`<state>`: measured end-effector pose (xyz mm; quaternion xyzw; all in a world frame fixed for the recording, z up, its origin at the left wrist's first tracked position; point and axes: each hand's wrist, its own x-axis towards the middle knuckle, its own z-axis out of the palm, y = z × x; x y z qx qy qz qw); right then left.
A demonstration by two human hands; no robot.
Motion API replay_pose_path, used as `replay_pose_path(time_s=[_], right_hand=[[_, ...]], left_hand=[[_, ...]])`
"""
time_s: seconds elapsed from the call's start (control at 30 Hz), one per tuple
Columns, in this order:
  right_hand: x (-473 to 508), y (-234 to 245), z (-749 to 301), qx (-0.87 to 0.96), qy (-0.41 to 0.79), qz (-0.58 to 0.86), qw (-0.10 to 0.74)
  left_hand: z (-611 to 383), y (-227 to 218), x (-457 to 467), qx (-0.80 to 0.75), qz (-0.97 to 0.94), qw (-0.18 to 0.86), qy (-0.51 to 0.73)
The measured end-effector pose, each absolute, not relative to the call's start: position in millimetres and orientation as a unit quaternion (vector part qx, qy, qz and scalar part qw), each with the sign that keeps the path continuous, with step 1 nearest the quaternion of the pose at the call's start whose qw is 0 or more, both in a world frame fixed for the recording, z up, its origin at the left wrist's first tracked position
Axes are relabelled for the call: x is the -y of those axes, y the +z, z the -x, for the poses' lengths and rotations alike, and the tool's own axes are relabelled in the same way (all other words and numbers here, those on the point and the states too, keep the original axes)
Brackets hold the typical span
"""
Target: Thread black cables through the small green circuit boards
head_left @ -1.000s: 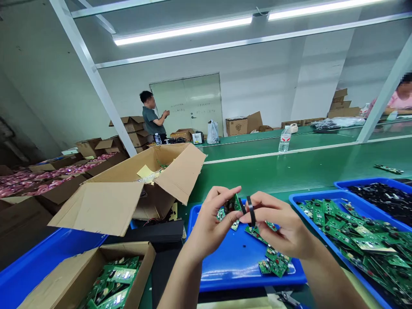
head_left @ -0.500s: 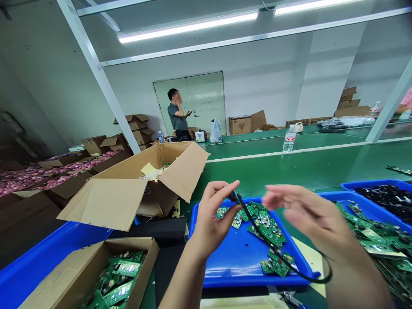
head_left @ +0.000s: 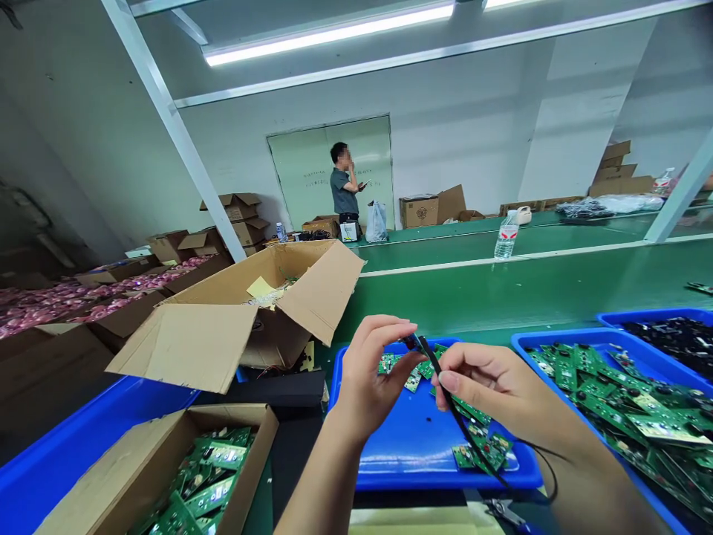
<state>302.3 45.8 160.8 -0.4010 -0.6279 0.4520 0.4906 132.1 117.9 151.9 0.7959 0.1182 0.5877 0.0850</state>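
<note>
My left hand (head_left: 372, 375) pinches a small part at the top end of a thin black cable (head_left: 473, 442), thumb and fingers closed on it at chest height. My right hand (head_left: 495, 390) pinches the same cable a little lower, near its top end. From there the cable hangs down and loops under my right wrist. Both hands hover over a blue tray (head_left: 401, 446) that holds a few green circuit boards (head_left: 480, 452).
A larger blue tray (head_left: 535, 343) full of green boards lies at the right, another with black parts (head_left: 671, 338) behind it. An open cardboard box (head_left: 245, 319) stands at the left, a box of boards (head_left: 194, 487) near me. A water bottle (head_left: 506, 238) stands on the green belt. A person stands far off by a door.
My right hand let the black loop uncoil, swung out to the right, then came back and pinched the cable near my left hand. The far person walked right.
</note>
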Motion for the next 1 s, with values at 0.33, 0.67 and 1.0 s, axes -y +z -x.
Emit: replay_pose_path(time_s=[0.33, 0.67, 1.0], right_hand=[[-62.9, 147.8, -306.0, 0.562, 0.621, 0.297, 0.459], [-57.5, 150.9, -310.1, 0.655, 0.395, 0.413, 0.494], [-60.1, 147.7, -317.1, 0.75, -0.026, 0.414, 0.516]], left_hand=[[-127.9, 146.1, -116.6, -0.08, -0.778, 0.318, 0.536], [-127.6, 152.9, -113.4, -0.078, -0.744, 0.468, 0.47], [-127.9, 156.5, -112.6, -0.101, -0.742, 0.522, 0.409]])
